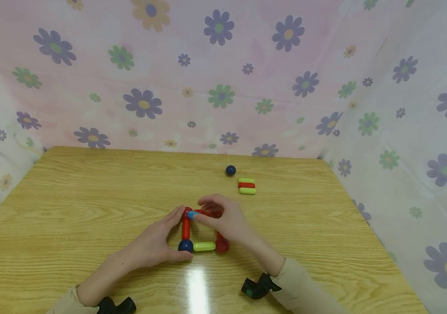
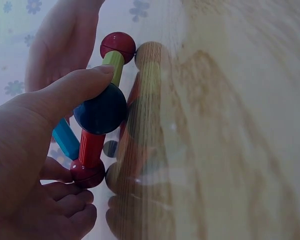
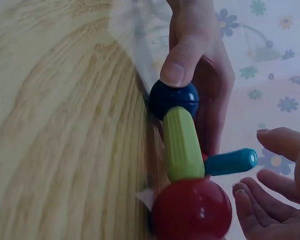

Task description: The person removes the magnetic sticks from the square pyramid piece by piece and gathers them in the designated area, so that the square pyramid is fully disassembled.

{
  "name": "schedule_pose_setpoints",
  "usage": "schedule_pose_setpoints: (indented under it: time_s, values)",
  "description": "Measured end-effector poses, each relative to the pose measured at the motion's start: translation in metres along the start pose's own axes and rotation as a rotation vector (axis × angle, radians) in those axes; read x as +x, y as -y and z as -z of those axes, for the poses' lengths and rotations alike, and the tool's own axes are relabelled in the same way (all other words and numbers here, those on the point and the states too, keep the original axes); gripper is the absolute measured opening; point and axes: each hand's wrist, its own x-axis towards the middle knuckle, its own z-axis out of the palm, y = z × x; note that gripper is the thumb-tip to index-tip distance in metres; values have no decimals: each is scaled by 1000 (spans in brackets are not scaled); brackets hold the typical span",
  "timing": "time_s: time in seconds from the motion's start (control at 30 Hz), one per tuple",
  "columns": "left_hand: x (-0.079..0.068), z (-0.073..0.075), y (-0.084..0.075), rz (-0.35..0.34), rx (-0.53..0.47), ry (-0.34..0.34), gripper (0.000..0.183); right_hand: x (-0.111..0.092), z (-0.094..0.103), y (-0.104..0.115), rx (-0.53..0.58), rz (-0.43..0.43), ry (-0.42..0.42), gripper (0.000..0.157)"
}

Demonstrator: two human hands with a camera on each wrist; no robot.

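A square frame of magnetic building balls and sticks lies on the table, with a dark blue ball (image 1: 186, 246) at its near left corner and red balls (image 1: 222, 245) at the others. A red stick (image 1: 186, 229) forms its left side, a yellow-green stick (image 1: 204, 247) the near side. My left hand (image 1: 150, 243) grips the left side, thumb at the blue ball, fingers at the far left red ball (image 2: 88, 173). From that red ball a light blue stick (image 3: 232, 162) rises at a slant. My right hand (image 1: 227, 220) surrounds its free end, fingers spread, a gap showing in the right wrist view.
Farther back on the table (image 1: 109, 187) are a loose dark blue ball (image 1: 230, 170) and a row of short sticks, a red stick (image 1: 246, 185) between two yellow-green ones. A flowered cloth (image 1: 192, 109) hangs behind the table and along its sides.
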Motion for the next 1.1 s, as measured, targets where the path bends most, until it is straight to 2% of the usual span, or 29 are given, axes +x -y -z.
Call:
schedule_pose_setpoints:
  time_s: [0.17,0.4,0.7,1.1]
  values:
    - [0,0,-1,-1,4,4,117,3,-12,-4,-58,-3,33,43]
    - [0,0,-1,-10,3,1,117,2,-22,-14,-87,52,-7,32]
    - [1,-1,0,-12,8,-2,117,0,-26,-19,-52,87,-44,24]
    - [0,-1,0,5,-9,-1,116,-1,-26,-19,-54,72,-67,24]
